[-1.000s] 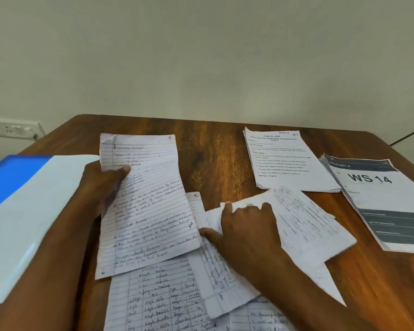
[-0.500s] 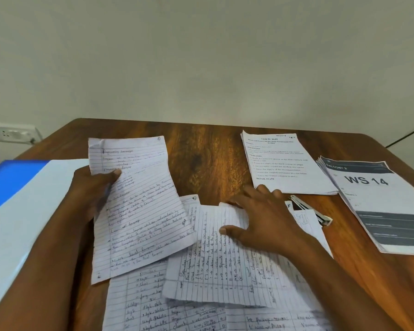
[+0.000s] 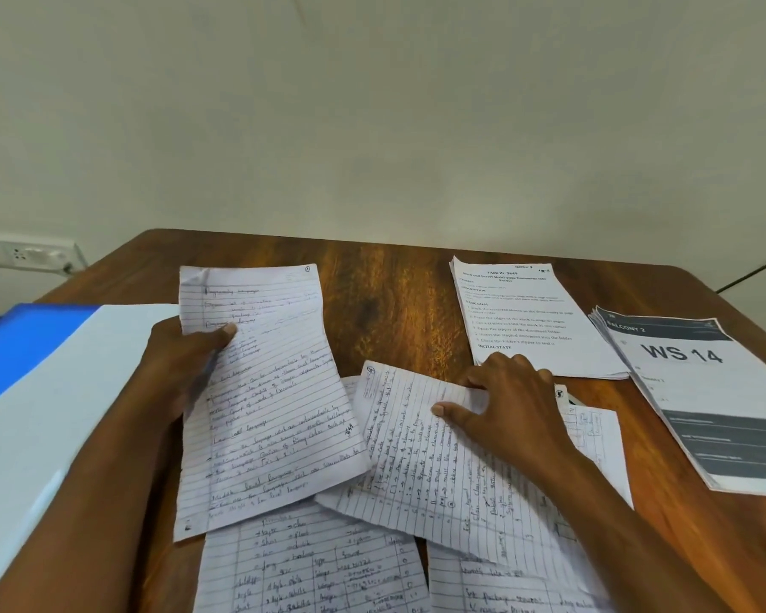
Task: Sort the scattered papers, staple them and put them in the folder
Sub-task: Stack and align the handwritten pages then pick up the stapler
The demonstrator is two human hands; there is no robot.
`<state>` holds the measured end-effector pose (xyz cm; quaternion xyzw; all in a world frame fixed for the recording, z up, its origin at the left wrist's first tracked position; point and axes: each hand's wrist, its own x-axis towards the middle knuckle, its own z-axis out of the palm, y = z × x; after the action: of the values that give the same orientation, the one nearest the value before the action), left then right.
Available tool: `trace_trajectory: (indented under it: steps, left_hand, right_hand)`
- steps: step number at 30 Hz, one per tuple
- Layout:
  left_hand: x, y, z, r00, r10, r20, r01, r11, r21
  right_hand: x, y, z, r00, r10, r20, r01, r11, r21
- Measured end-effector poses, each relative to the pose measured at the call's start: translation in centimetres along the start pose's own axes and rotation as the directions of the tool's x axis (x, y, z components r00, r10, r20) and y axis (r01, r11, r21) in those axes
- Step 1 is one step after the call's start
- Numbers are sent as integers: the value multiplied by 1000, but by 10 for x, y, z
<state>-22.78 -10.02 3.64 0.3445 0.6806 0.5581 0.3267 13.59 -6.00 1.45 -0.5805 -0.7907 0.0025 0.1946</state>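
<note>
**Both hands among loose handwritten sheets**

Nearest the camera, two ruled sheets with tables of writing lie flat at the front edge of the wooden table, partly covered by the pages above them. On top, a slanted ruled page is pressed down by the right hand, its fingers spread apart and nearly straight, thumb out to the left. Beside it, the left hand pinches the left edge of a tall handwritten page, thumb clamped on its face, the other fingers hidden behind. The blue and white folder lies at the left, just beside that arm. Farther back on the right, a printed task sheet rests just beyond the right hand, and a booklet marked WS 14 lies beside it near the table's right edge.
</note>
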Motion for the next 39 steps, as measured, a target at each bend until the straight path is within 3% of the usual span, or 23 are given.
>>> trace_trajectory:
  steps: [5, 10, 16, 18, 21, 25, 27, 32, 39]
  left_hand:
    - [2, -2, 1, 1000, 10, 10, -10, 1000, -12]
    - [3, -3, 4, 1000, 2, 18, -1, 1000, -16]
    - [-1, -5, 18, 997, 38, 70, -30, 993, -112]
    - [-3, -4, 22, 993, 48, 108, -27, 982, -186]
    - [-3, -1, 24, 983, 55, 177, -2, 958, -287]
    - [-2, -5, 30, 958, 90, 272, 11, 937, -350]
    - [-8, -1, 38, 948, 128, 291, -19, 936, -350]
    - [-20, 3, 53, 931, 182, 315, -57, 928, -369]
    - [-22, 4, 63, 921, 147, 361, -2, 928, -373]
  right_hand:
    - [0, -1, 2, 999, -31, -30, 35, 992, 121]
    - [-2, 0, 0, 986, -49, -162, 94, 955, 282]
    - [2, 6, -22, 938, 173, -301, -5, 874, 486]
    - [6, 12, -26, 920, 288, -265, -72, 791, 607]
    - [10, 17, -28, 907, 411, -92, -177, 569, 803]
    - [7, 11, -28, 893, 437, 103, -232, 253, 939]
    - [7, 11, -26, 886, 433, 167, -256, 156, 954]
    - [9, 14, -18, 876, 417, 243, -285, 41, 958]
    - [5, 0, -13, 875, 454, 169, -227, 77, 971]
